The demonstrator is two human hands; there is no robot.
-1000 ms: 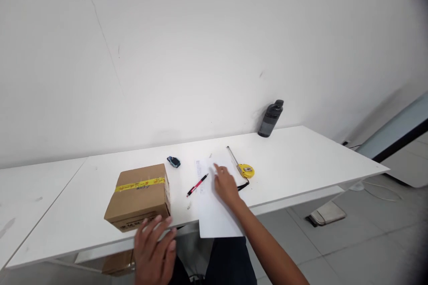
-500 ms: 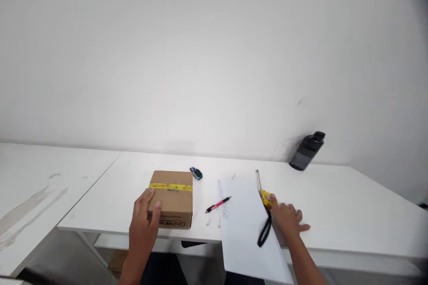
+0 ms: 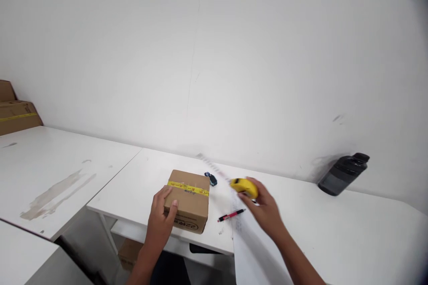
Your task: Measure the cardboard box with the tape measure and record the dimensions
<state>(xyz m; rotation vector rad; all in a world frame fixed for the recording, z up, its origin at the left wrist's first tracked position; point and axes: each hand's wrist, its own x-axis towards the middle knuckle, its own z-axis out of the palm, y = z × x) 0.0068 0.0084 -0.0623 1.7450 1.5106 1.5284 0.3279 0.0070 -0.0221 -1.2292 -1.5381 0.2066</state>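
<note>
My left hand [image 3: 162, 216] grips the near left edge of a small brown cardboard box [image 3: 192, 205] with yellow tape across its top. Its fingers lie over the edge and the thumb presses near the front. Above the table, my right hand [image 3: 265, 207] is closed round a yellow tape measure [image 3: 244, 187]. A length of blade [image 3: 212, 164], blurred by motion, sticks out from the case toward the upper left. Below that hand lies a sheet of white paper [image 3: 254, 249], partly hidden by the arm. A red and black pen [image 3: 231, 215] rests at the paper's left edge.
A small dark blue object [image 3: 211, 179] lies behind the box's right corner. The black bottle [image 3: 344, 173] leans against the wall at the right. Brown cartons [image 3: 20, 116] stand at the far left, and another carton [image 3: 129, 253] sits under the table.
My right hand has lifted the tape measure off the paper and carried it leftward toward the box. My left hand stays on the box. The view has turned left.
</note>
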